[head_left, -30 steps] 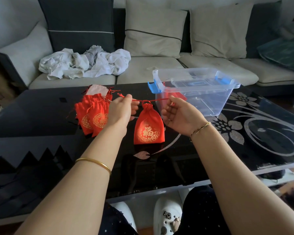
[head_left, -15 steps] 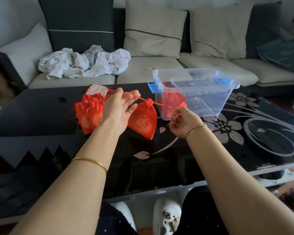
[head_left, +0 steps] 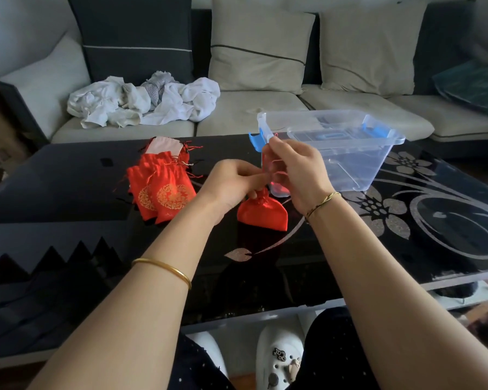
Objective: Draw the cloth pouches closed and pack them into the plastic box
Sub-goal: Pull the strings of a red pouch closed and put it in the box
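Both hands met over the dark glass tabletop [head_left: 68,192], just in front of the clear plastic box [head_left: 350,164]. Left hand [head_left: 231,184]: fingers pressed together, pinching the gathered neck of a red pouch [head_left: 262,213], which hung below w/ its bottom at or just above the glass, can't tell which. Right hand [head_left: 296,170]: raised a bit higher, fingers curled and pinching the pouch's red drawstring [head_left: 276,173], thumb up near the box's blue latch [head_left: 257,140]. Neck of that pouch looked cinched shut. Red showed through the box's near wall, partly hidden by the right hand. Pile of red pouches [head_left: 164,187] w/ gold print lay to the left, well apart from the box. White clothes [head_left: 144,101] heaped on the sofa [head_left: 251,108] behind.
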`<state>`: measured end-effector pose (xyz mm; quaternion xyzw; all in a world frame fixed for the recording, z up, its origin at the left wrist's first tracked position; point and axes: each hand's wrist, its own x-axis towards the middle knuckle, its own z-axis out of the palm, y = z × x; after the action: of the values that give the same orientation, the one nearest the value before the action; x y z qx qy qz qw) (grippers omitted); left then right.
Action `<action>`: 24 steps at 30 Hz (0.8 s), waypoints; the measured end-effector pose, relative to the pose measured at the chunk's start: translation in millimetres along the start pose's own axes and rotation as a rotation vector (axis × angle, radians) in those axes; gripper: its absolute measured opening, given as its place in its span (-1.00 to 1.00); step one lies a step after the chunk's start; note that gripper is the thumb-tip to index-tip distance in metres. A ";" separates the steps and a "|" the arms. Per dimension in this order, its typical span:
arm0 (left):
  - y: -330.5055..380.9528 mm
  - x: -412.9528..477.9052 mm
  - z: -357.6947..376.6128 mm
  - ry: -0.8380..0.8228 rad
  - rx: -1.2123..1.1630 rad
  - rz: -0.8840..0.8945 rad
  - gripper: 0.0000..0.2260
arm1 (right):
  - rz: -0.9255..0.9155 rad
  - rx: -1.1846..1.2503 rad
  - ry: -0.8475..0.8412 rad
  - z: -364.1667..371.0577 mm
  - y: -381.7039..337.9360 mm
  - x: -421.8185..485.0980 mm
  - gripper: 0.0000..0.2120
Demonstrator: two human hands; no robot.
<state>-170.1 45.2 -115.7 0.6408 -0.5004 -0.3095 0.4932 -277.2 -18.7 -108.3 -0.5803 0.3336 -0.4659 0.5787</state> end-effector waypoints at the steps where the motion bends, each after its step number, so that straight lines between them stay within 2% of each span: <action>1: -0.7 0.6 0.3 0.002 -0.008 -0.008 -0.90 | 0.034 -0.001 -0.001 -0.5 0.9 0.2 -0.70; 4: -3.6 2.4 -0.5 0.016 -0.039 -0.050 -0.85 | 0.182 -0.064 -0.001 -4.4 6.3 0.1 -0.65; 7: -5.4 3.3 -1.7 0.022 -0.084 -0.069 -0.84 | 0.196 -0.107 -0.061 -5.5 9.6 -2.3 -0.82; 10: -5.7 2.7 -2.7 0.036 -0.100 -0.066 -0.86 | 0.128 -0.132 -0.107 -6.6 7.4 -2.7 -0.86; 16: -7.8 3.1 -3.1 0.121 -0.084 -0.056 -0.85 | -0.081 -0.414 -0.214 -9.6 10.4 -6.0 -0.90; 19: -8.1 3.3 -4.7 0.145 -0.067 -0.060 -0.84 | -0.206 -0.558 -0.214 -8.7 12.3 -5.9 -0.84; 24: -8.6 4.4 -4.9 0.170 -0.085 -0.074 -0.85 | -0.312 -0.676 -0.199 -6.3 13.8 -6.3 -0.87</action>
<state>-161.5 42.7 -121.8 0.6613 -0.4192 -0.2932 0.5487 -283.1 -16.6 -123.5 -0.8245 0.3181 -0.3535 0.3066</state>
